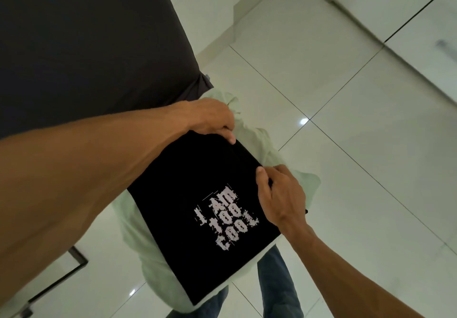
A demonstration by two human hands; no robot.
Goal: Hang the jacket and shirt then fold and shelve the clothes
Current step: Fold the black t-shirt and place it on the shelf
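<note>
Already folded into a flat square, the black T-shirt [197,206] lay on top of a pale green garment [148,263], both carried above the tiled floor [346,144] beside the dark bed [86,45]. I had my left hand [210,117] closed on the far edge and my right hand [279,191] pinching the side. I judged that folding was mostly done and shelving remained; no shelf, hanger or jacket showed.

Matt black cloth T-shirt [197,194] with cracked white print, soft pale green cloth garment [148,256], glossy white floor tiles [358,169]
</note>
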